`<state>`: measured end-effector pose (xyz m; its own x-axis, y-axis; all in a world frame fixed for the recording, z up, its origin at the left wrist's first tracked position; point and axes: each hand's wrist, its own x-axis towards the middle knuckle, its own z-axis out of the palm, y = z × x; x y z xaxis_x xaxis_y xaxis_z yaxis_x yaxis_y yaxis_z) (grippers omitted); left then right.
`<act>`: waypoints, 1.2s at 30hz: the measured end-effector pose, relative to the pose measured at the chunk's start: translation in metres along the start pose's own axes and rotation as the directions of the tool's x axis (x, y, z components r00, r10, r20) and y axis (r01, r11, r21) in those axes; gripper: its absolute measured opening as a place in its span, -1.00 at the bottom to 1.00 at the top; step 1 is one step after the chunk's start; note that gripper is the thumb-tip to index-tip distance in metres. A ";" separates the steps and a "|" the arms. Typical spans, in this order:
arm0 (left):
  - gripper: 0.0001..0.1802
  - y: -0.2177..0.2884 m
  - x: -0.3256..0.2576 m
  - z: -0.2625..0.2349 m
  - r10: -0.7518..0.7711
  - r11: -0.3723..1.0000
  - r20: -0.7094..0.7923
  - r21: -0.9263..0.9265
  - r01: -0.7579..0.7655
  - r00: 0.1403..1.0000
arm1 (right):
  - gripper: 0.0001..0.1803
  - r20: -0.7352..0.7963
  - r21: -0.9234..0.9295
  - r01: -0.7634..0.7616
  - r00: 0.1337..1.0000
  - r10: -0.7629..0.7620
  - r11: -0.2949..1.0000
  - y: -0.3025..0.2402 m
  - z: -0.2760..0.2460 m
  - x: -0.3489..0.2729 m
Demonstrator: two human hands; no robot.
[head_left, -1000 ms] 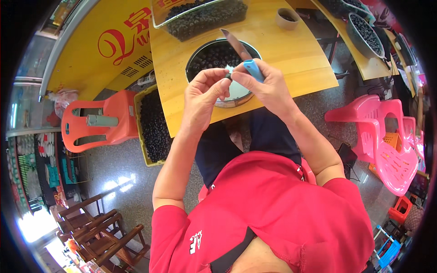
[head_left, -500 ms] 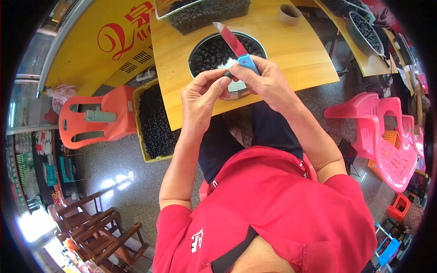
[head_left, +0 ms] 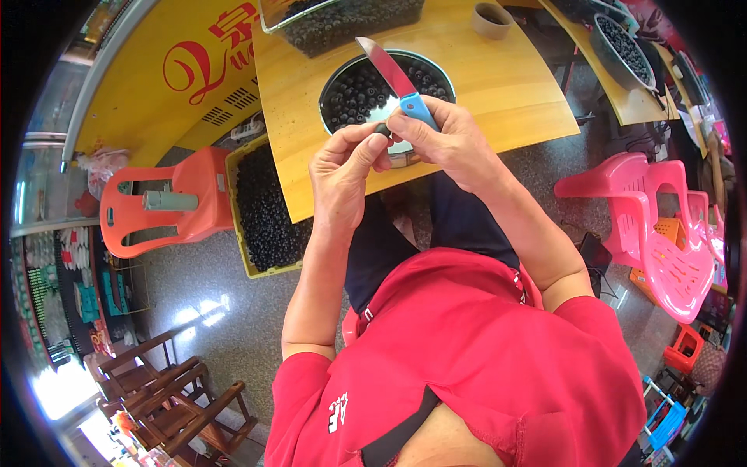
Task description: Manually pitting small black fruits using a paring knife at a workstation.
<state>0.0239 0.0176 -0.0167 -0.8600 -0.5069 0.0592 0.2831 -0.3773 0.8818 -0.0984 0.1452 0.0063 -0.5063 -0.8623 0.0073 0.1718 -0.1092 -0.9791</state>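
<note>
Between the thumb and fingers of my left hand [head_left: 340,162] is a small dark round piece [head_left: 383,130]. My right hand [head_left: 453,146] grips a knife [head_left: 420,111] by its blue handle, with the blade pointing up and left over the bowl. The thumb of that hand rests close beside the dark piece; whether it touches is too small to tell. Just beyond both hands stands a round bowl [head_left: 323,92] holding many more dark round pieces [head_left: 359,97]; a pale patch shows at its near side. My fingers hide part of its near rim.
The bowl stands on a wooden table [head_left: 521,93]. Behind it are a clear tub [head_left: 342,29] of dark pieces and a brown ring-shaped object [head_left: 492,21]. A yellow crate [head_left: 246,253] and an orange chair [head_left: 204,187] stand left, a pink chair [head_left: 673,265] right.
Both hands and the knife have shifted very slightly left. The dark piece at my left fingertips shows more clearly now.
</note>
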 end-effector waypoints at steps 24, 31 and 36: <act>-0.82 -0.006 -0.002 0.011 0.011 0.992 -0.021 -0.124 -0.013 1.000 | -0.83 -0.062 -0.510 0.285 0.929 -0.365 0.811 0.007 -0.002 -0.006; -0.78 -0.005 -0.002 0.012 0.016 0.992 -0.020 -0.125 -0.018 1.000 | -0.85 0.093 -0.753 0.469 0.771 -0.630 0.462 0.012 -0.003 -0.011; -0.78 -0.006 -0.002 0.011 0.035 0.992 -0.008 -0.120 -0.035 0.999 | -0.85 0.111 -0.798 0.443 0.774 -0.623 0.409 0.011 -0.004 -0.013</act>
<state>0.0191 0.0298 -0.0167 -0.8460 -0.5262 0.0857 0.3623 -0.4494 0.8166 -0.0938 0.1570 -0.0052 -0.4050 -0.6548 0.6381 -0.8283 -0.0326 -0.5593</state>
